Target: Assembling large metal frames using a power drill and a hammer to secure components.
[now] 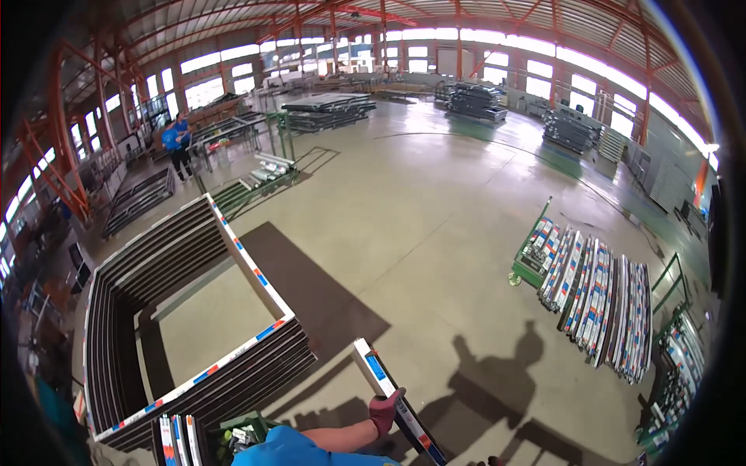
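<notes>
A long, straight metal profile (375,371) with white film and blue and red labels slants up from the lower edge. My left hand (385,410), in a dark red glove, is closed around it partway along, the blue-sleeved arm reaching across from the left. Only a small dark red bit of my right hand (495,461) shows at the lower edge, near the profile's lower end; its fingers are hidden. To the left stands a stack of large rectangular frames (225,359), dark-sided with white, blue and red film on top.
A green cart (528,269) at right carries many similar profiles (598,295). More profiles (682,373) stand at the far right. Short white-topped pieces (180,441) are at lower left. A person in blue (172,141) stands by a far-left bench. Stacked frames (474,101) lie farther back.
</notes>
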Tool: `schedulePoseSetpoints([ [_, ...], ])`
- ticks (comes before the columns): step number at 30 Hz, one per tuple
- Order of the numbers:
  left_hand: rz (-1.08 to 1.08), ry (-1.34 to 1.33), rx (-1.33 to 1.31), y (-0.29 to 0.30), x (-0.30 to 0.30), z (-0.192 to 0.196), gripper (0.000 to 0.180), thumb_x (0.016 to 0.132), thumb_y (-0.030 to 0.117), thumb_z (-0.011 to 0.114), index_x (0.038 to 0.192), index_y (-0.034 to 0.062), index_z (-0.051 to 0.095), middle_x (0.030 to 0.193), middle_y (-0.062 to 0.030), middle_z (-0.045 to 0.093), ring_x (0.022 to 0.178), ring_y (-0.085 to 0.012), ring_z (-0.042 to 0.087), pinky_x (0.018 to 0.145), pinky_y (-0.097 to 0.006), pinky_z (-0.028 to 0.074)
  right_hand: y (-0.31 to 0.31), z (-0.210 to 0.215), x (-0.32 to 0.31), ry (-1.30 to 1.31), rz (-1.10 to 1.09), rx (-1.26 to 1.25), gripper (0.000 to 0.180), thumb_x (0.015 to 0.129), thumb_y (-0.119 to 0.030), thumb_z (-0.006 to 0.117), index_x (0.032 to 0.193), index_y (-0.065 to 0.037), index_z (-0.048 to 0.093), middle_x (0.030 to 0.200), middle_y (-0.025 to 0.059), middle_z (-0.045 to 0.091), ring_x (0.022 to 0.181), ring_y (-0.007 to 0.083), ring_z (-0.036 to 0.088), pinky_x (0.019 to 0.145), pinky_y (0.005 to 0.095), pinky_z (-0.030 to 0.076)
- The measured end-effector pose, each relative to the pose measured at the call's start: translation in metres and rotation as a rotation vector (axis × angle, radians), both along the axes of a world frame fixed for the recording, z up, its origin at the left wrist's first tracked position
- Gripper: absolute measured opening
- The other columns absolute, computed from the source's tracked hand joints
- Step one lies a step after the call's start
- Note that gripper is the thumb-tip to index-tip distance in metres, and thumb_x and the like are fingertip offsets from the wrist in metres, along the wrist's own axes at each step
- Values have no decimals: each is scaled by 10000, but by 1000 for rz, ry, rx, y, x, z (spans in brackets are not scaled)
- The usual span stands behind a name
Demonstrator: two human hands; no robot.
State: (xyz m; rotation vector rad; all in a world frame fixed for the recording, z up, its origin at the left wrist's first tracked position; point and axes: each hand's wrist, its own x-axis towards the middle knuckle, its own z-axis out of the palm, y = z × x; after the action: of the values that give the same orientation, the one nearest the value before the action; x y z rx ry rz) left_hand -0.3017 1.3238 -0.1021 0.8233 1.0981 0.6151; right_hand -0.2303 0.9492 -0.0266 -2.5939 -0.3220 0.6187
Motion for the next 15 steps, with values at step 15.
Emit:
schedulePoseSetpoints([
  [15, -458, -50, -64, -43, 64, 39, 275, 1012, 262, 726, 1165, 36, 756, 1020, -66, 772, 940, -195, 741, 864, -359, 595, 182, -6, 10, -472, 326, 230, 513, 887, -355, 828, 1204, -10, 619, 1086, 235, 655, 975, 475, 672, 810, 524, 550],
])
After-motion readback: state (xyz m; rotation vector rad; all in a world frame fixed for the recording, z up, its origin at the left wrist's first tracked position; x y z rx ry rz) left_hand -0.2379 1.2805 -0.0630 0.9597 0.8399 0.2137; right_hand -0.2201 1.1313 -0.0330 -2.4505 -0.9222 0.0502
